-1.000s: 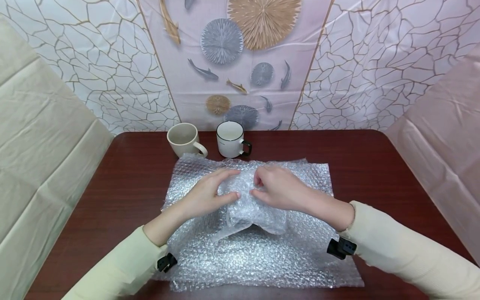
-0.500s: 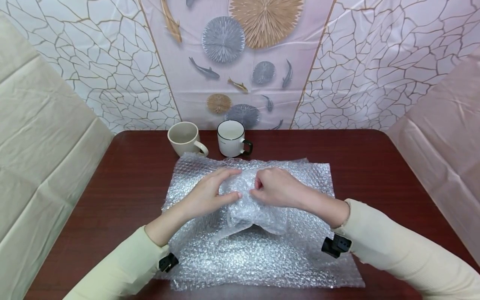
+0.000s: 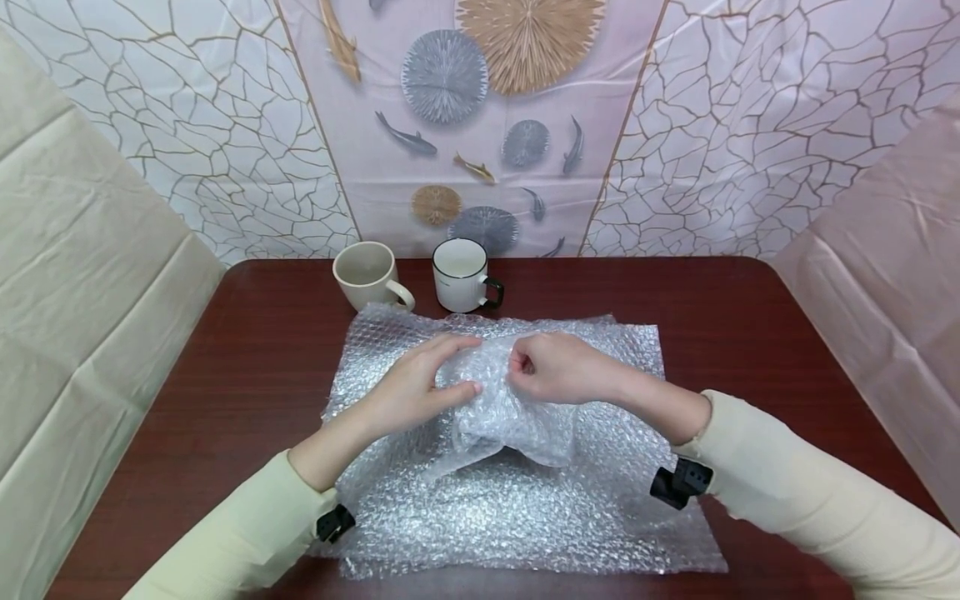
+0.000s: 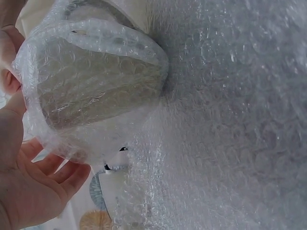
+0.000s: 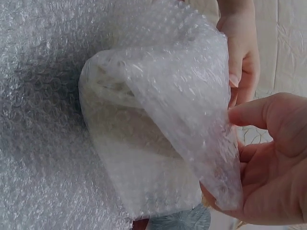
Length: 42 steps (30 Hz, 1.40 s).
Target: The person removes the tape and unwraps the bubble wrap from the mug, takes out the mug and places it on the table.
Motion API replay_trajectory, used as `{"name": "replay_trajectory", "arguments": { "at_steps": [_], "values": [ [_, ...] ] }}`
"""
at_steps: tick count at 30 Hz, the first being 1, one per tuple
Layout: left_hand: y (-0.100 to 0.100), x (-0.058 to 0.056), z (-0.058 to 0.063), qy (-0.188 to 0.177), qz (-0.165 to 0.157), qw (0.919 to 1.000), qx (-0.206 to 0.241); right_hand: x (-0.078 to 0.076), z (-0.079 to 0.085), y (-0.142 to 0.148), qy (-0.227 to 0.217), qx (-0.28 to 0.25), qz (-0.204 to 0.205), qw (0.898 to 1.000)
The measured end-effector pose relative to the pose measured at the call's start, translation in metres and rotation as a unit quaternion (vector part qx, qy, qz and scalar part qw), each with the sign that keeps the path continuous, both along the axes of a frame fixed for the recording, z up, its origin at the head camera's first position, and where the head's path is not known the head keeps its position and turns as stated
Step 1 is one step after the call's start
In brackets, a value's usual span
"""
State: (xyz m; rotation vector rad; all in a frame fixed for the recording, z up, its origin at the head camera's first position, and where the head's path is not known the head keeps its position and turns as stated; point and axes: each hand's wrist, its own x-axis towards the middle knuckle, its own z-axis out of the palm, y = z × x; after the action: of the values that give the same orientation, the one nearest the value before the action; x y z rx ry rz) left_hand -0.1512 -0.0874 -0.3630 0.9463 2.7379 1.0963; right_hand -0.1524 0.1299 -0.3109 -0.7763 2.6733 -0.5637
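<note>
A mug-shaped bundle in bubble wrap (image 3: 504, 417) stands mid-table; through the clear layers a pale beige cup form (image 4: 96, 86) shows in the left wrist view. My left hand (image 3: 415, 386) holds it from the left, thumb on the near side and fingers curved around the far side. My right hand (image 3: 562, 367) is at its upper right, fingers curled, pinching the loose bubble wrap edge (image 5: 225, 191) seen in the right wrist view. Part of the wrap drapes across the cup's side there. The bundle rests on flat bubble wrap sheets (image 3: 480, 525).
Behind the sheets stand a beige mug (image 3: 365, 279) and a white mug with a black rim and handle (image 3: 460, 279). The dark red wooden table (image 3: 750, 350) extends to both sides. A patterned cloth (image 3: 480, 167) hangs at the back.
My right hand has shifted slightly, its thumb now drawn in against the curled fingers. The left hand and the bundle have stayed in place.
</note>
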Motion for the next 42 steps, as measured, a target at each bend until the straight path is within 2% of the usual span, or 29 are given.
{"name": "replay_trajectory", "arguments": {
  "at_steps": [12, 30, 33, 39, 42],
  "values": [
    [0.001, -0.001, -0.002, 0.003, 0.0, 1.0, -0.002, -0.001, 0.004, -0.001, 0.015, 0.014, 0.029, 0.999],
    [0.003, 0.001, 0.001, 0.008, 0.005, 0.9998, -0.017, 0.005, 0.006, 0.001, 0.079, 0.012, 0.068, 0.994],
    [0.004, 0.001, 0.002, 0.004, 0.005, 0.9999, -0.016, 0.009, 0.007, 0.002, 0.079, -0.004, 0.085, 0.993],
    [0.002, 0.0, -0.002, 0.006, 0.014, 0.9999, -0.004, 0.023, 0.01, -0.005, 0.069, -0.04, 0.146, 0.986],
    [0.001, 0.0, -0.003, 0.002, 0.009, 0.9999, -0.004, 0.026, 0.01, -0.006, 0.083, -0.039, 0.143, 0.985]
  ]
}}
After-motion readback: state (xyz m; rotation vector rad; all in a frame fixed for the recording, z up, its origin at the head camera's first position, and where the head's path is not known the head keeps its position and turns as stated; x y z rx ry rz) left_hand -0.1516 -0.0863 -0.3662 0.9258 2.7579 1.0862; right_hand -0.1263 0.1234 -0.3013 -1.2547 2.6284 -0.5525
